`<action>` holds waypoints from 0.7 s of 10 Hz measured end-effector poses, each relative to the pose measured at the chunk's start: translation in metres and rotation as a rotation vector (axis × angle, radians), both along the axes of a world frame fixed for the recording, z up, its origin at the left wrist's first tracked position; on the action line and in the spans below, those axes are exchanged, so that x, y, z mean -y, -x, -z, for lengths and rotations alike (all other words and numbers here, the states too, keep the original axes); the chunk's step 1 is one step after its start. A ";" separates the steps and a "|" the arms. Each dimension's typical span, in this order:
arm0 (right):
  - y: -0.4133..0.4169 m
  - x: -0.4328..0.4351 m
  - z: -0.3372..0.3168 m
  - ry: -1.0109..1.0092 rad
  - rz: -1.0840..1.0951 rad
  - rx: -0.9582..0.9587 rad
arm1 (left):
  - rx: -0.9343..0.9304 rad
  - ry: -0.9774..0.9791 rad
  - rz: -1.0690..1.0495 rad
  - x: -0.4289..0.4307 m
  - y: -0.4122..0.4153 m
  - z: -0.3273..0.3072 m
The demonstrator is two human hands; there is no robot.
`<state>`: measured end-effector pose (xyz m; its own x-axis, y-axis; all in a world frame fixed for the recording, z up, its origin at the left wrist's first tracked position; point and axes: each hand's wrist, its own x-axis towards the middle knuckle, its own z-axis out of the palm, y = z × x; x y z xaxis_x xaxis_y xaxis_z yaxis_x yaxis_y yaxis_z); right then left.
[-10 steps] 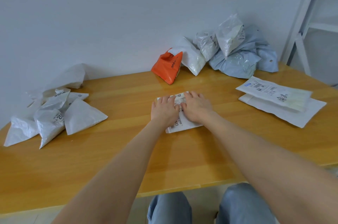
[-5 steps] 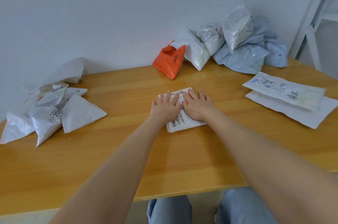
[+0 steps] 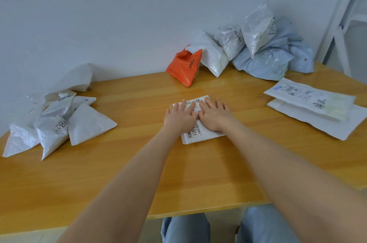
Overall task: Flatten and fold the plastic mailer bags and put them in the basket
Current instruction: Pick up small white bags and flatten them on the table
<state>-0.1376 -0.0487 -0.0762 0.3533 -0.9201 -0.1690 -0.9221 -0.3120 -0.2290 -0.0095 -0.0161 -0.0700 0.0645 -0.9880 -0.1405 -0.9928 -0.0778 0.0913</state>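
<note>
Head: left hand (image 3: pixel 181 118), right hand (image 3: pixel 214 116) flat, pressing mailer (image 3: pixel 200 135).

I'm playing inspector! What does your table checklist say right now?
Surface: wooden table, glossy.
Job's things: white mailer under both hands; folded triangle bags at left; orange bag and crumpled heap at the back by the wall; two flat mailers stacked at right; no basket seen.
Clutter: nothing seen.
Hands: left hand and right hand lie flat, fingers straight, pressing the white mailer.
Cables: nothing seen.
Surroundings: pale wall behind; white frame far right; knees in jeans below the table edge.
</note>
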 end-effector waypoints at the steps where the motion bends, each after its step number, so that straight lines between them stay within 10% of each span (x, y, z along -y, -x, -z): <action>1: 0.000 -0.001 0.001 0.002 0.005 -0.002 | -0.007 0.001 -0.003 0.001 0.000 0.001; 7: 0.018 -0.026 -0.022 0.254 0.190 0.174 | -0.132 0.205 -0.230 -0.012 0.010 -0.018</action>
<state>-0.1554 -0.0223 -0.0546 0.1756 -0.9770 0.1213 -0.9230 -0.2063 -0.3249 -0.0190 -0.0039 -0.0516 0.2840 -0.9581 0.0376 -0.9298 -0.2657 0.2547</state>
